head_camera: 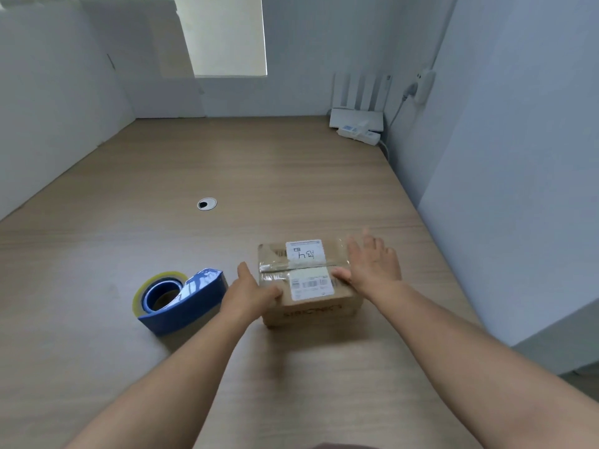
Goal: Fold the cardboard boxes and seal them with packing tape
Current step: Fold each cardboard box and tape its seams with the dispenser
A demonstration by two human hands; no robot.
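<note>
- The cardboard box [306, 307] sat on the wooden counter [227, 163], in the near right part of it, right in front of the person.
- Its flaps were down and a strip of clear tape [275, 266] ran across the top seam, over two white labels [304, 252] — so for this box, folding and sealing looked done or nearly so.
- What seemed left was at most a pressing-down of the tape ends at the sides. No other box was in view, so I could not tell whether more waited.
- The left hand [251, 294] lay against the box's left side, fingers fairly straight and thumb resting on the top near corner; it pressed rather than gripped.
- The right hand [372, 264] was spread open at the right side, thumb laid on the top edge, holding nothing else.
- The blue tape dispenser [181, 299] stood on the counter just to the left, clear of both hands.
- The box's long axis seemed to run left to right across the person — in line with the taped seam — and the handwriting on the far label read upside down from here.
</note>
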